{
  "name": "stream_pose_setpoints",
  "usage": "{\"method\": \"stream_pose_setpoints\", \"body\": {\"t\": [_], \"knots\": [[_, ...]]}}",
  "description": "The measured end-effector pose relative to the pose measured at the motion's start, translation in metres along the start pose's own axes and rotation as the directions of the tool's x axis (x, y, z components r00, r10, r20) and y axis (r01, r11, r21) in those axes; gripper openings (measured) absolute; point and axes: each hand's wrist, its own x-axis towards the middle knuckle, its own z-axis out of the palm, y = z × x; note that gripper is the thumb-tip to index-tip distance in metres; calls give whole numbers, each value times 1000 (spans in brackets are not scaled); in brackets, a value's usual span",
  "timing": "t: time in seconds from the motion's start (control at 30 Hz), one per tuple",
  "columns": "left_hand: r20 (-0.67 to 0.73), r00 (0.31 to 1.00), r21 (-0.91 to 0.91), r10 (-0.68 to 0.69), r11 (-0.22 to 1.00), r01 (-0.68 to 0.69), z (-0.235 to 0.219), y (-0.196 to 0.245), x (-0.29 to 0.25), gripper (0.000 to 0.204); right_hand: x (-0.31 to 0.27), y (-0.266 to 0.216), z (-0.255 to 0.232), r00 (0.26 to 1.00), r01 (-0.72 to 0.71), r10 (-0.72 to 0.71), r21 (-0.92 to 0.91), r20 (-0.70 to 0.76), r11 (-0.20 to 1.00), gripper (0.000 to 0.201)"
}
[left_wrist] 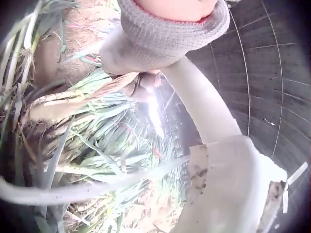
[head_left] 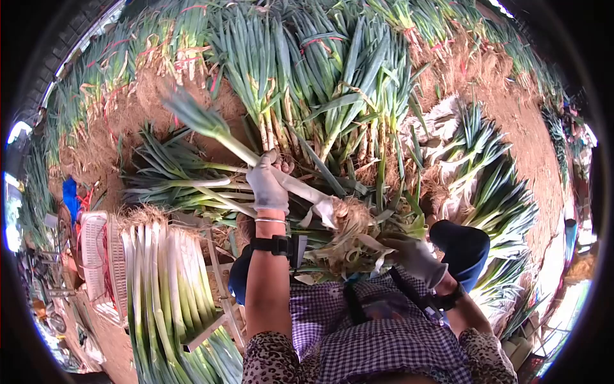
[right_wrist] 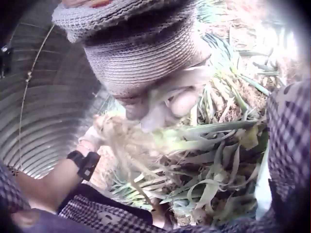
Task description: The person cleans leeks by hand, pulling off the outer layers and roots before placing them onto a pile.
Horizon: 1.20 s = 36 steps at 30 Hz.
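Note:
A gloved left hand grips a leek round its white stalk. The green top points up and left; the shaggy roots hang at the lower right. Near the root end, a loosened outer layer stands off the stalk. The left wrist view shows the stalk running down from the glove, with the loose layer at its lower end. Blurred by motion, the gloved right hand is right of the roots. In the right wrist view its curled fingers pinch a pale leaf strip.
Trimmed leeks lie stacked at the left beside a pink plastic basket. Untrimmed leeks lie ahead on the left, with tied upright bundles behind. More leeks line the right, and stripped leaves cover the lap area.

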Motion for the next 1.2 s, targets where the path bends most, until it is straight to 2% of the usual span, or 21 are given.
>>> {"method": "stream_pose_setpoints", "body": {"t": [0.03, 0.1, 0.13, 0.17, 0.2, 0.23, 0.3, 0.33, 0.37, 0.43, 0.5, 0.57, 0.63, 0.7, 0.77, 0.83, 0.87, 0.9, 1.03, 1.1, 1.2], "knots": [[-12, 1000, -88, -1, 996, 0, 7, -16, -12, 8, 37, -65, -20, 968, -249, 245, 144, 45, 958, 50], [-47, 999, -131, -11, 991, 5, 8, -29, -18, 12, 59, -42, 27, 929, -292, 363, 462, -69, 837, 66], [-56, 998, -101, 13, 995, -19, 6, -33, -17, 11, 76, -17, 54, 901, -172, 433, 931, 16, 323, 56], [-83, 997, -93, 6, 996, -14, 7, -33, -18, 11, 93, -2, 69, 897, 31, 423, 936, 129, -352, 47], [-112, 994, -86, 0, 996, -9, 8, -34, -19, 10, 103, -19, 58, 896, -128, 441, 979, 45, 161, 43], [-144, 989, -78, -9, 997, -3, 9, -35, -20, 9, 105, -8, 80, 914, -75, 399, 936, -73, 343, 38], [-142, 990, -116, -26, 993, 10, 8, -38, -16, 8, 101, -12, 75, 934, -133, 358, 946, 19, 296, 37], [-110, 993, -125, -42, 992, 28, 4, -41, -12, 8, 98, -47, 48, 829, -284, 537, 945, 158, 160, 40], [-83, 995, -137, -61, 989, 49, 1, -42, -9, 8, 88, -62, 35, 828, -299, 559, 870, 33, 392, 46], [-108, 989, -172, -99, 982, 80, 7, -36, -15, 6, 75, -61, 32, 824, -243, 563, 858, -63, 452, 46], [-170, 975, -204, -141, 973, 105, 17, -40, -20, 3, 87, -53, 43, 821, 95, 558, 993, -119, 72, 46], [-88, 978, -230, -191, 959, 166, 7, -53, -17, 4, 109, -18, 66, 868, 305, 266, 873, -419, 381, 33], [-58, 972, -247, -229, 946, 208, 7, -57, -17, 5, 127, -58, 15, 777, -220, 626, 959, 60, 181, 45], [-22, 985, -142, -174, 975, 169, -7, -70, 1, 11, 115, -70, 16, 735, -211, 677, 954, 11, 213, 27], [5, 991, -66, -135, 989, 135, -19, -79, 11, 13, 72, -44, 33, 722, -372, 682, 766, -116, 525, 19], [-5, 989, -69, -145, 987, 144, -23, -82, 15, 14, 43, -24, 47, 642, -231, 698, 788, -317, 570, 19], [-31, 982, -134, -186, 974, 180, -20, -81, 13, 14, 51, -52, 18, 598, -195, 747, 851, -291, 488, 26], [-51, 972, -194, -229, 957, 215, -13, -80, 10, 14, 53, -36, 16, 692, -293, 630, 661, -352, 691, 39], [-63, 970, -189, -236, 957, 220, -5, -86, 5, 15, 97, -18, 41, 835, 58, 502, 944, -224, 325, 58], [-48, 972, -194, -231, 957, 218, -9, -90, 9, 14, 110, -16, 42, 829, 0, 537, 962, -153, 274, 43], [-66, 968, -146, -242, 962, 230, -10, -94, 13, 14, 103, -30, 36, 835, -318, 550, 844, 33, 432, 27]]}}
